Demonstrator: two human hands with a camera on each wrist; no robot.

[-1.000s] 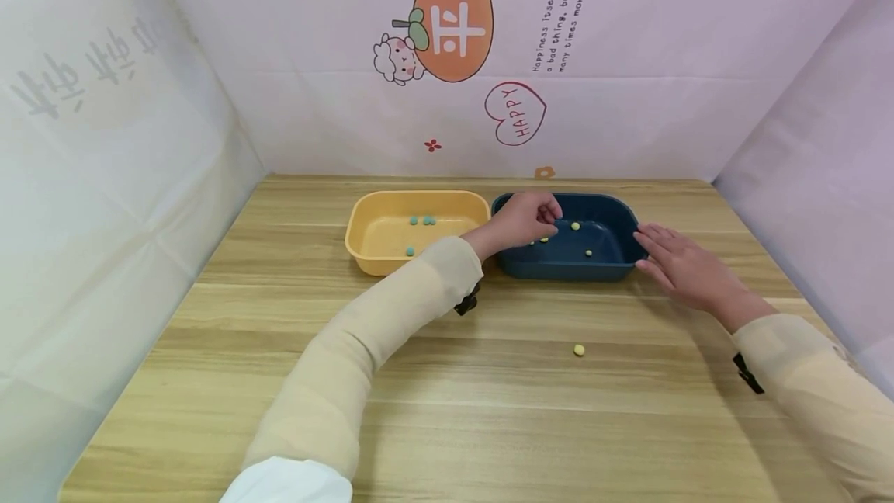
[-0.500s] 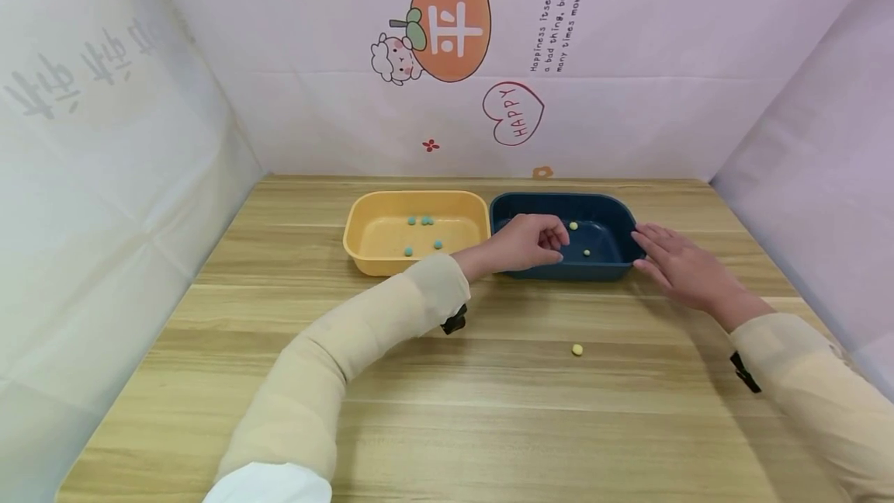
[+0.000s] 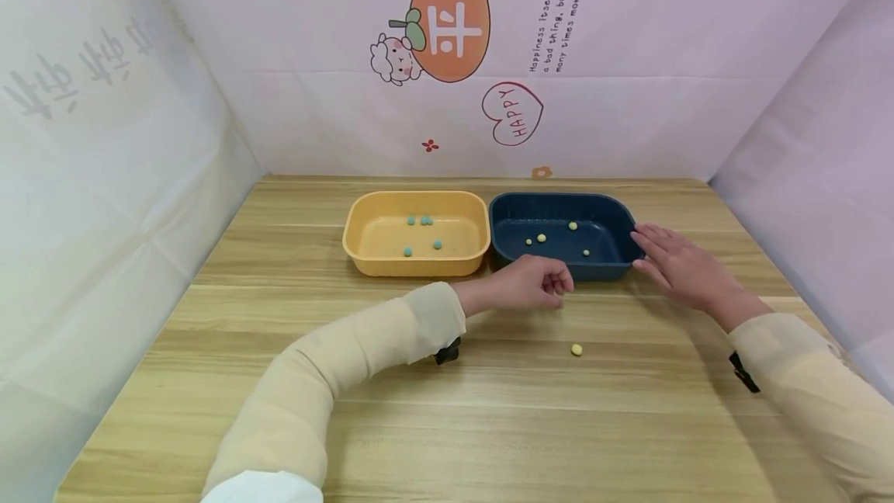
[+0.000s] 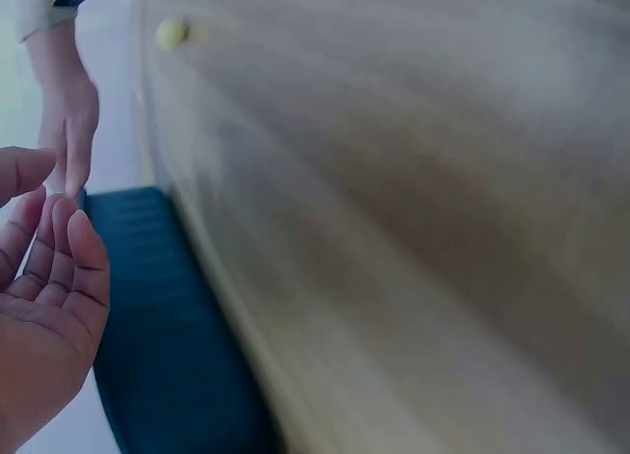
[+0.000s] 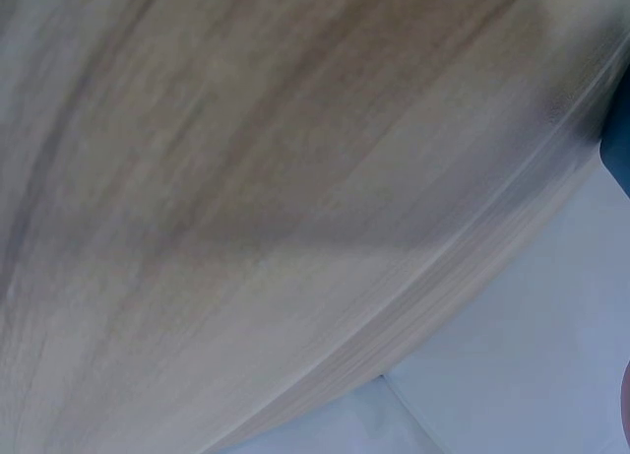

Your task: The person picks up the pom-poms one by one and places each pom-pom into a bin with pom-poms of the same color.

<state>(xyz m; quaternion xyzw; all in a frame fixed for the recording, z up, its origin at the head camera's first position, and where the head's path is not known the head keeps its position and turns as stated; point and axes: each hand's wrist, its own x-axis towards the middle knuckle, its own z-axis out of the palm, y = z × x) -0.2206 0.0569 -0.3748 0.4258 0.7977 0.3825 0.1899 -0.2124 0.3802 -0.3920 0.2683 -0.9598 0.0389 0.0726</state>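
My left hand [image 3: 529, 282] hovers just in front of the dark blue bin [image 3: 569, 272], its fingers loosely curled. Nothing shows between thumb and fingers of that left hand [image 4: 54, 296] in the left wrist view. Nearer to me, one small yellow ball [image 3: 576, 350] lies on the wooden table; the left wrist view has this yellow ball [image 4: 171, 33] at its top. Several yellow balls, one a larger ball [image 3: 573, 226] towards the back, lie inside the blue bin. With fingers straight, my right hand [image 3: 680, 266] rests against the bin's right end.
Against the blue bin's left side stands a yellow bin [image 3: 419, 267] holding several small blue-green balls [image 3: 437, 244]. A printed white cloth [image 3: 314, 99] hangs behind the wooden table [image 3: 489, 425] and along both sides.
My left hand has drawn back towards me from over the blue bin, uncovering the yellow balls in it. Its sleeve no longer hides one blue-green ball. The right hand stays put.
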